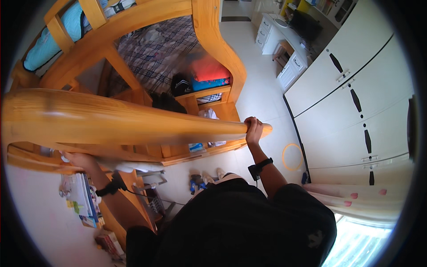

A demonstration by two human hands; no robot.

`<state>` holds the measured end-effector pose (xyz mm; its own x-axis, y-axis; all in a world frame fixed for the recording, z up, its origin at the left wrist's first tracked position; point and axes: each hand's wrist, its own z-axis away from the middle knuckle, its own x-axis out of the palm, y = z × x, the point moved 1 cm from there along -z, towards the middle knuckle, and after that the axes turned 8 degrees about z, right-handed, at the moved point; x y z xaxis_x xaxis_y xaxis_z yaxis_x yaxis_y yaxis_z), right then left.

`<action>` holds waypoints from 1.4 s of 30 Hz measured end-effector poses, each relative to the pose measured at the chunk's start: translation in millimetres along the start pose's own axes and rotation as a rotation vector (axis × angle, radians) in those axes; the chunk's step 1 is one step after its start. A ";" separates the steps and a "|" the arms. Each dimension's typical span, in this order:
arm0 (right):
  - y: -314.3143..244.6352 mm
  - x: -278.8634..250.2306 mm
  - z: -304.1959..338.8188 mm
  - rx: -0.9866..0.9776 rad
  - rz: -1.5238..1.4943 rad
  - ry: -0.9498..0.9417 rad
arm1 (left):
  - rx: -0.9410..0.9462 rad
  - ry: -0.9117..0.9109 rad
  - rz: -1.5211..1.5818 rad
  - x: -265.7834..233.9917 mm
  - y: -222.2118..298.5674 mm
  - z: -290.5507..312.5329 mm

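Observation:
A thick, smooth wooden rail (pixel 133 122) of a bunk bed runs across in front of me, broad at the left and tapering to the right. My right hand (pixel 254 130) is closed over its narrow right end, fingers curled on top. Below the rail's left part, my left hand (pixel 81 160) reaches in at a lower wooden ledge (pixel 35 160). Its fingers are blurred and partly hidden, with something whitish near them that I cannot make out. Each wrist wears a black strap with a small device.
Beyond the rail lies a lower bunk with a plaid bedspread (pixel 155 49) and folded red bedding (pixel 209 69). White wardrobes (pixel 342 107) line the right side. A yellow hoop (pixel 292 157) is by them. Books (pixel 84 196) stand at the left, above a wooden desk. Behind is a white desk (pixel 284 33).

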<state>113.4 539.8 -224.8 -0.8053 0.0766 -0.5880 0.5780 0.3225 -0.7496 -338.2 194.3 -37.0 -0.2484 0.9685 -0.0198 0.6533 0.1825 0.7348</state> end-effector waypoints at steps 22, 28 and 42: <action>-10.2 -36.2 -37.9 -0.743 0.031 -0.697 | -0.212 -0.087 0.518 -39.1 -62.5 -87.2; -10.6 -33.8 -32.4 -0.684 0.138 -0.720 | -0.006 -0.210 0.286 -50.8 -61.1 -101.5; -12.3 -34.8 -28.4 -0.838 -0.015 -0.599 | 0.344 -0.379 -0.107 -104.9 -65.0 -139.0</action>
<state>130.5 559.9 -186.5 -0.4806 -0.3417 -0.8076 0.1063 0.8915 -0.4404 -454.1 57.3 11.6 -0.0919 0.9231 -0.3734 0.8512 0.2674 0.4516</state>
